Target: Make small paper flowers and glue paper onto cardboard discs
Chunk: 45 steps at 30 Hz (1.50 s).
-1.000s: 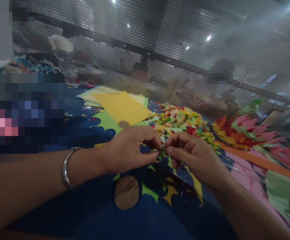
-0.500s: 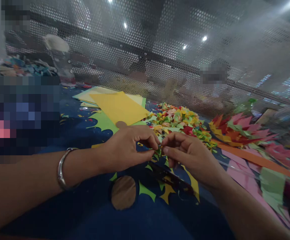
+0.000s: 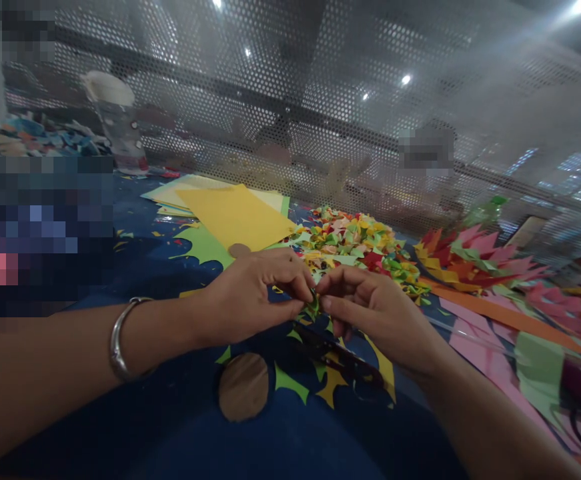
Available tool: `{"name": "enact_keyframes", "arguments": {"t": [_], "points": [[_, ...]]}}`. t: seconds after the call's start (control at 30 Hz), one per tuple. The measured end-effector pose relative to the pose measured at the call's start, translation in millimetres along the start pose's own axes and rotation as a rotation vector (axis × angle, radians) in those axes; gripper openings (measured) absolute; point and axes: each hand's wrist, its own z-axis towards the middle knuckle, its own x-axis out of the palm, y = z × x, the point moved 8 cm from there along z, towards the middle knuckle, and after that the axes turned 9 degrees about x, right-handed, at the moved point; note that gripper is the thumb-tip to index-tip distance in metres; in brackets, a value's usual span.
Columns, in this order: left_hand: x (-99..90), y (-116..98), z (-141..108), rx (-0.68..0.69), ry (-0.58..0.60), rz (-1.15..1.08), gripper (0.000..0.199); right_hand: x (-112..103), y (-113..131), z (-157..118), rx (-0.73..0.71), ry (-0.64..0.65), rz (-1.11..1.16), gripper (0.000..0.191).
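Fingertips of my left hand (image 3: 253,297) and my right hand (image 3: 377,313) meet over the table, both pinched on a small green paper piece (image 3: 312,308). The fingers hide part of it. Beneath the hands lies a long dark object (image 3: 343,353), its kind unclear. Around it are a green paper scrap (image 3: 290,383) with curved edges and yellow paper scraps (image 3: 333,385). A brown round disc (image 3: 243,387) rests on the dark blue tabletop (image 3: 210,440), nearer to me. A silver bangle circles my left wrist.
Beyond the hands, yellow paper sheets (image 3: 235,213) lie beside a heap of small folded paper pieces (image 3: 355,237). Pointed pink and orange paper shapes (image 3: 485,253) and paper strips (image 3: 505,313) fill the right. A plastic bottle (image 3: 123,127) stands back left, before a perforated metal screen (image 3: 220,113).
The whole view has shifted slightly. Both hands stay together with the green paper piece between their fingertips, and the fingers have moved only a little.
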Motion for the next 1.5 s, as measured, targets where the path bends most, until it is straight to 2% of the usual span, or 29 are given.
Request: {"name": "enact_keyframes", "arguments": {"t": [0.67, 1.5], "points": [[1.3, 2.4, 1.0, -0.023, 0.012, 0.021, 0.012, -1.1, 4.3, 0.7, 0.006, -0.042, -0.005, 0.007], [1.0, 1.5, 0.1, -0.011, 0.027, 0.066, 0.013, 0.0, 0.1, 1.8, -0.010, -0.007, 0.006, 0.012]]}}
